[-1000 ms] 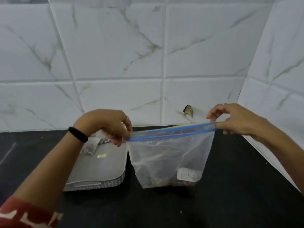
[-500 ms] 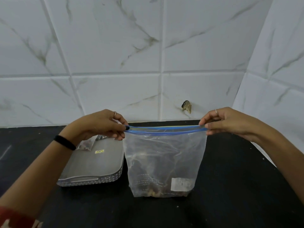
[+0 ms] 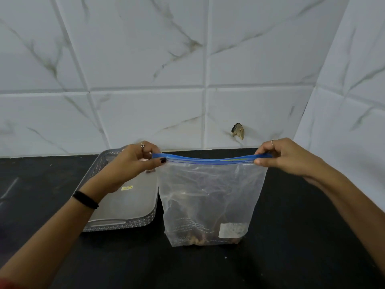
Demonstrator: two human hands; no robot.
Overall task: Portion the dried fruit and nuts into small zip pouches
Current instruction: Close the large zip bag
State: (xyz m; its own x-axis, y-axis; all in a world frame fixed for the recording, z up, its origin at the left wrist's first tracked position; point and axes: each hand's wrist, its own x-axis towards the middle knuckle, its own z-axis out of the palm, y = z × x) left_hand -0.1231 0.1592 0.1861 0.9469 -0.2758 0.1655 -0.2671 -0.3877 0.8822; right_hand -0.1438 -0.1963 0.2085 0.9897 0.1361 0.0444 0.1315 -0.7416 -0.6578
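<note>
My left hand (image 3: pixel 133 163) wears a star-shaped ring on one of its fingers and dark polish on the thumbnail. A black band (image 3: pixel 85 199) circles my left wrist. My right hand (image 3: pixel 285 158) has a thin silver ring. At 7 o'clock, a red sleeve (image 3: pixel 8 284) edge shows.

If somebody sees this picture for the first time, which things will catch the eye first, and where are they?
First comes the clear zip bag in the middle, standing on the black counter, with its blue zip strip stretched between the left hand and the right hand, each pinching one end. Brown contents lie at its bottom. Left of the bag sits a grey tray, and a chipped hole marks the white tiled wall behind.
</note>
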